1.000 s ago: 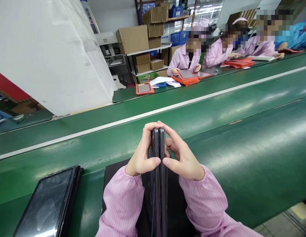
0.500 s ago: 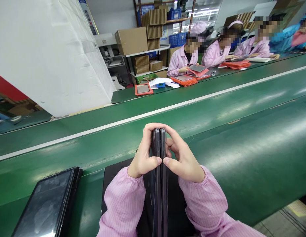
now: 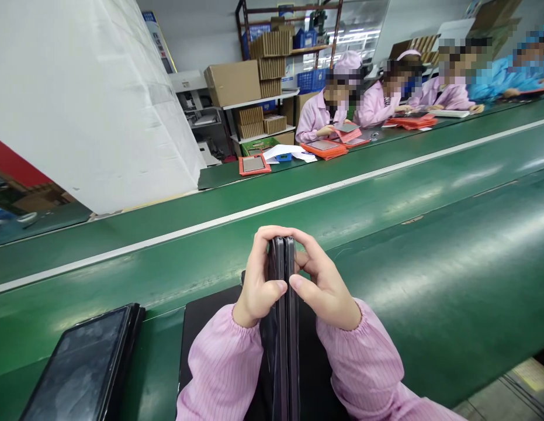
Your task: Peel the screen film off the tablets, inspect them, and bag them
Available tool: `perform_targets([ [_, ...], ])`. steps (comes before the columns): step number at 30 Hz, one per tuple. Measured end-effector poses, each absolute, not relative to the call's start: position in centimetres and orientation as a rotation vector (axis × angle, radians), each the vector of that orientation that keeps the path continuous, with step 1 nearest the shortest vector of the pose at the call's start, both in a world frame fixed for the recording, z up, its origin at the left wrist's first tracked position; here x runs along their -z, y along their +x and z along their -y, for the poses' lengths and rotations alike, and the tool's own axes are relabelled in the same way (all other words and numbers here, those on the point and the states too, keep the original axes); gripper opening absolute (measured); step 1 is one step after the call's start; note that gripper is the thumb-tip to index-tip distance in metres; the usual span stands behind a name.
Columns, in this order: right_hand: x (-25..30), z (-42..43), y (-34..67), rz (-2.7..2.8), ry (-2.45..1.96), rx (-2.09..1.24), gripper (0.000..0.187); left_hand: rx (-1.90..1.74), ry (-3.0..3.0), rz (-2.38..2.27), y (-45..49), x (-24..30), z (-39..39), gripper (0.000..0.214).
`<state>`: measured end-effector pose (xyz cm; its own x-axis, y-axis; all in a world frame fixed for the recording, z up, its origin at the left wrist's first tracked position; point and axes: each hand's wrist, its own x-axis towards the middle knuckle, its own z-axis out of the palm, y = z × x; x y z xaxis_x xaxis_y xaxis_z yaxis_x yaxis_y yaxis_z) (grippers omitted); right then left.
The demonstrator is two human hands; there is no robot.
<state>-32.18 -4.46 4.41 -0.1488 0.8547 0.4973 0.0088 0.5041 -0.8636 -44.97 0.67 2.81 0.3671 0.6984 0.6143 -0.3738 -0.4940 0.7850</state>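
Note:
Two dark tablets [image 3: 291,351] stand on edge, side by side with a thin gap between them, long sides pointing away from me. My left hand [image 3: 260,286] is wrapped round the left one, its thumb on the near edge and fingers over the far corner. Around the right one curls my right hand [image 3: 326,286], thumb and fingers the same way. Beneath them lies a flat black surface [image 3: 205,327] on the green bench. To the left, a small stack of black-framed tablets [image 3: 83,362] lies flat, glossy screen up.
A green conveyor belt [image 3: 236,234] with a white strip [image 3: 272,206] runs across beyond my hands. Across it, several co-workers in pink and blue handle tablets on orange sheets [image 3: 324,149]. A white wrapped pillar [image 3: 122,117] stands left; boxes [image 3: 234,83] fill a back shelf.
My view has tilted slightly, so the background and hands sit a little differently in the picture. Both hands keep the same hold on the two upright tablets.

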Motion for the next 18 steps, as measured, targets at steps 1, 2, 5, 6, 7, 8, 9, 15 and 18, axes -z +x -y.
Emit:
perform_targets([
  [1, -4.45, 4.49, -32.14, 1.558, -0.774, -0.885, 0.059, -1.333, 1.574, -0.270, -44.92, -2.87, -0.59, 0.056],
  [2, -4.48, 4.52, -32.08, 1.567, -0.781, -0.885, 0.059, -1.329, 1.528, -0.247, -44.87, -2.95, -0.51, 0.054],
  [5, -4.53, 4.61, -31.98, 1.579, -0.798, -0.873, 0.061, -1.327, 1.463, -0.231, -44.76, -3.19, -0.31, 0.051],
  [6, -4.55, 4.63, -31.98, 1.579, -0.800, -0.871, 0.061, -1.342, 1.456, -0.239, -44.75, -3.25, -0.27, 0.051],
  [7, -4.57, 4.65, -32.00, 1.577, -0.798, -0.876, 0.062, -1.357, 1.453, -0.248, -44.75, -3.29, -0.25, 0.051],
  [8, -4.59, 4.65, -32.02, 1.574, -0.794, -0.884, 0.062, -1.368, 1.449, -0.254, -44.75, -3.32, -0.24, 0.050],
  [9, -4.61, 4.65, -32.03, 1.573, -0.791, -0.891, 0.061, -1.370, 1.441, -0.255, -44.77, -3.33, -0.26, 0.051],
  [15, -4.64, 4.59, -31.58, 1.662, -0.794, -0.901, 0.082, -1.181, 1.413, -0.153, -45.22, -3.26, -0.62, 0.054],
  [18, -4.59, 4.58, -31.35, 1.677, -0.772, -0.908, 0.085, -1.104, 1.479, -0.150, -45.73, -3.38, -0.77, 0.061],
])
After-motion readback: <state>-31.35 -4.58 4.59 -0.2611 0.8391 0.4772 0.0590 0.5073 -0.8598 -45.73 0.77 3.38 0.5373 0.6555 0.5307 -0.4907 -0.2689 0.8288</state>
